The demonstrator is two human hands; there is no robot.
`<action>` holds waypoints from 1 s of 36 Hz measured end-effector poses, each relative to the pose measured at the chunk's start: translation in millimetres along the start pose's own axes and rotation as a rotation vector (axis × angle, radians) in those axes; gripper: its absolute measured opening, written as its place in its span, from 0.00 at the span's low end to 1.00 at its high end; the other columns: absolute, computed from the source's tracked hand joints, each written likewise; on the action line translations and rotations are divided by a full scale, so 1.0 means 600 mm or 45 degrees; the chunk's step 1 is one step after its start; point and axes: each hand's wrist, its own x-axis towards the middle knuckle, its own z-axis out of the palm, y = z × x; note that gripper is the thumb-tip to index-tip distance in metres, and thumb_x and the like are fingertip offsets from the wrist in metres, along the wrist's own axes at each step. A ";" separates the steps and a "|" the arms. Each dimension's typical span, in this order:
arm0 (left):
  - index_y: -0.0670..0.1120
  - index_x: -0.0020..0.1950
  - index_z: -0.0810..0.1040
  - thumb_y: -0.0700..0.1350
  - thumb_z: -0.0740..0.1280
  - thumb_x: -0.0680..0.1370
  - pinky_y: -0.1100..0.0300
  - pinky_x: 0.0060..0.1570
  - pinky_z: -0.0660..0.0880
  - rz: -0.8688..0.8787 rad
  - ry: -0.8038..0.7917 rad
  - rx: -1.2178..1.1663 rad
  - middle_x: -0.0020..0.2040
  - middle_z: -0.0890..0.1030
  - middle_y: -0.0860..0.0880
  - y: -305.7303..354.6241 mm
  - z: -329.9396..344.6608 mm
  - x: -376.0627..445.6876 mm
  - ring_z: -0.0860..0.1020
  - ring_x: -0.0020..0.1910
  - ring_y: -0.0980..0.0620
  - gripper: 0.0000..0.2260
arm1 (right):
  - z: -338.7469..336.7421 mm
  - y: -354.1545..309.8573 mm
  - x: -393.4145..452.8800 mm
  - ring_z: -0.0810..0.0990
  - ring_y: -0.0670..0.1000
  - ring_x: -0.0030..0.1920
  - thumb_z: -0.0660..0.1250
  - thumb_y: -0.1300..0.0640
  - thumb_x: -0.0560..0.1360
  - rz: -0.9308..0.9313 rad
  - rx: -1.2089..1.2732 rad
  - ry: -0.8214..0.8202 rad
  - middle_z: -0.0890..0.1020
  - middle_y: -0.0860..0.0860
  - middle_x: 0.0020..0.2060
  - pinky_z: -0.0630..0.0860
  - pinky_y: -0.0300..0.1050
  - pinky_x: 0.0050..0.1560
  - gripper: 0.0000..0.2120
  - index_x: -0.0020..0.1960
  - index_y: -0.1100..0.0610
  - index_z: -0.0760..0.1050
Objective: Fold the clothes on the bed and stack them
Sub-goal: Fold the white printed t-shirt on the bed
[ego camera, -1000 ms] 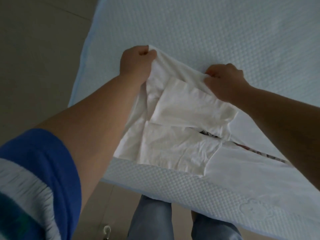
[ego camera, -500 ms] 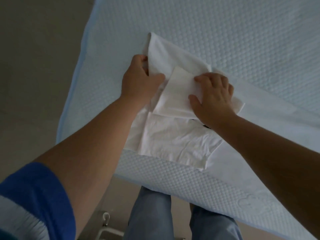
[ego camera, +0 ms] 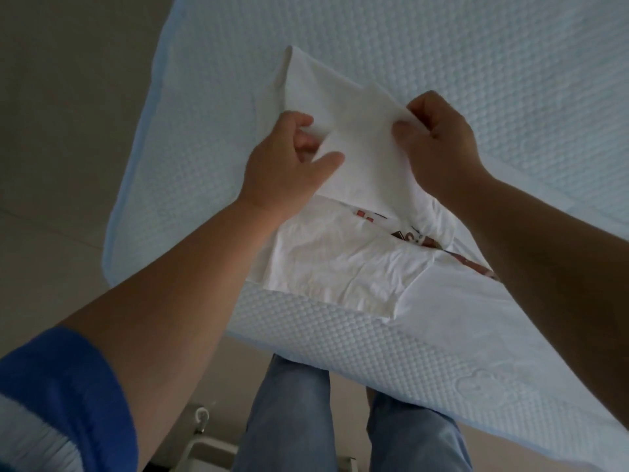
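Observation:
A white T-shirt [ego camera: 343,264] with a red and dark print lies near the corner of the bed, partly folded. My left hand [ego camera: 289,158] pinches the left side of a folded flap of the shirt between thumb and fingers. My right hand [ego camera: 435,141] grips the flap's right edge with curled fingers. The flap [ego camera: 364,148] is lifted off the lower layer, so the print shows underneath. The shirt's right part is hidden behind my right forearm.
The bed [ego camera: 442,56] has a pale blue quilted cover and its corner edge [ego camera: 340,332] runs just in front of my legs in jeans [ego camera: 289,420]. Beige floor lies to the left. A small metal fitting [ego camera: 201,417] sits on the floor below.
Both hands came back from the shirt's far edge to the folded flap, took hold of its two sides and lifted it, baring the print beneath.

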 end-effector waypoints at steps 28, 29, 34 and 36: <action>0.39 0.47 0.78 0.40 0.68 0.71 0.53 0.51 0.66 0.552 0.081 0.543 0.46 0.77 0.38 0.021 0.053 -0.053 0.75 0.48 0.38 0.08 | -0.013 0.117 -0.132 0.79 0.50 0.42 0.71 0.46 0.69 0.841 0.241 0.102 0.80 0.47 0.40 0.74 0.45 0.43 0.14 0.47 0.55 0.78; 0.39 0.48 0.79 0.41 0.68 0.71 0.55 0.52 0.65 0.535 0.025 0.560 0.48 0.77 0.38 0.021 0.063 -0.054 0.75 0.49 0.39 0.08 | -0.013 0.116 -0.132 0.81 0.50 0.41 0.72 0.50 0.69 0.863 0.362 0.076 0.81 0.48 0.39 0.77 0.46 0.42 0.08 0.43 0.53 0.78; 0.40 0.53 0.79 0.44 0.70 0.70 0.51 0.55 0.66 0.369 0.004 0.628 0.52 0.76 0.38 0.002 0.087 -0.040 0.74 0.53 0.39 0.14 | -0.028 0.121 -0.140 0.74 0.42 0.21 0.70 0.56 0.72 0.897 0.726 0.086 0.78 0.46 0.25 0.67 0.33 0.21 0.06 0.39 0.52 0.75; 0.41 0.53 0.79 0.44 0.72 0.68 0.51 0.56 0.67 0.357 0.007 0.636 0.52 0.76 0.39 -0.002 0.089 -0.036 0.74 0.53 0.40 0.16 | -0.038 0.128 -0.142 0.75 0.45 0.21 0.69 0.55 0.74 0.922 0.833 0.028 0.80 0.45 0.24 0.67 0.33 0.22 0.04 0.43 0.53 0.74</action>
